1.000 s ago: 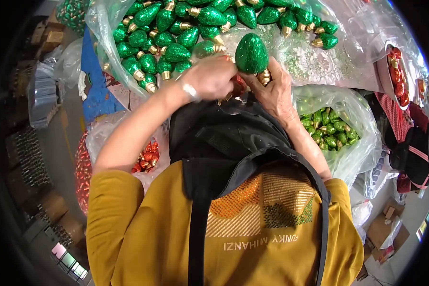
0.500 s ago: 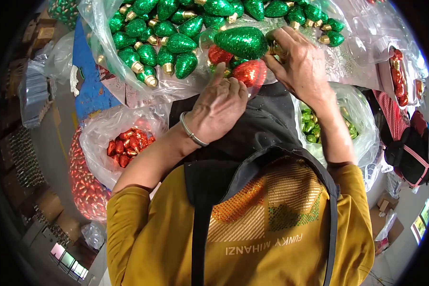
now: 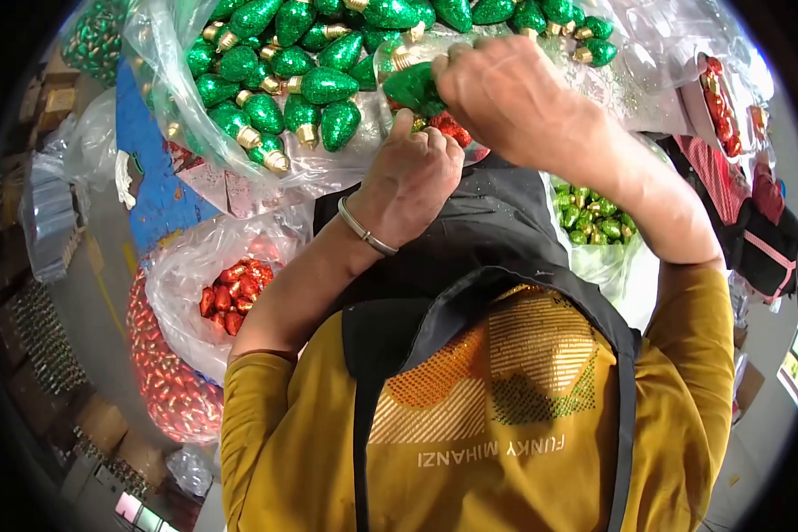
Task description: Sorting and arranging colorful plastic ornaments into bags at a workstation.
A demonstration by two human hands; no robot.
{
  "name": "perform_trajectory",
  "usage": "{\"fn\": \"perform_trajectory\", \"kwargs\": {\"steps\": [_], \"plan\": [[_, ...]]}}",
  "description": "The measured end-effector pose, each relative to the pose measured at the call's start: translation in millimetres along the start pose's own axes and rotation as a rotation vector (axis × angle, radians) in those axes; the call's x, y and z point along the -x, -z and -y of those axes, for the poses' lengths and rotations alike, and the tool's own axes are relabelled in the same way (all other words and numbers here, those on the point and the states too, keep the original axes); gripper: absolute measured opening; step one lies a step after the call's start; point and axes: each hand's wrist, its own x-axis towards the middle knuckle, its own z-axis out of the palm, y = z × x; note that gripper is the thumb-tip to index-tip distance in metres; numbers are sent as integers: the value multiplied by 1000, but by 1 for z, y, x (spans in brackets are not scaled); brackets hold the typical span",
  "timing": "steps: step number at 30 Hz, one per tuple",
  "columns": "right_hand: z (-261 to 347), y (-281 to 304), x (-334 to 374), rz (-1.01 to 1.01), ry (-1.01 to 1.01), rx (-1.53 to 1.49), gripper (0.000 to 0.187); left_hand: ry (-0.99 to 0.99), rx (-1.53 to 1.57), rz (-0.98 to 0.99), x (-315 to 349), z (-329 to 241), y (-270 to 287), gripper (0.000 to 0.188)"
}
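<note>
My right hand [image 3: 514,102] is closed around a green glitter bulb ornament [image 3: 412,86] just in front of the big clear bag of green bulbs [image 3: 275,97]. Right below it, my left hand [image 3: 408,182] is curled around a red glitter bulb ornament [image 3: 450,129], of which only a bit shows between the fingers. A metal bangle sits on my left wrist. Both hands work over a dark apron on my lap.
A clear bag of red bulbs [image 3: 230,288] lies at lower left beside a red mesh sack [image 3: 164,381]. A bag of small green pieces [image 3: 594,222] sits at right. Cardboard boxes [image 3: 44,97] line the left; red items in packets [image 3: 723,97] are at upper right.
My right hand has closed over the green bulb and moved left and lower in view. My left hand rose up under it, now covering most of the red bulb.
</note>
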Motion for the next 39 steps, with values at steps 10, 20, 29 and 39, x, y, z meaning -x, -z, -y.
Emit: {"fn": "perform_trajectory", "kwargs": {"steps": [10, 20, 29, 39], "plan": [[-24, -43, -18, 291, -67, -35, 10, -44, 182, 67, 14, 13, 4, 15], [-36, -57, -25, -48, 159, -14, 9, -121, 128, -94, 11, 21, 1, 1], [-15, -33, -40, 274, -145, -352, 18, -76, 284, 34, 10, 27, 6, 21], [-27, -36, -61, 598, -37, -511, 21, -108, 213, 70, 13, 28, 8, 10]]}}
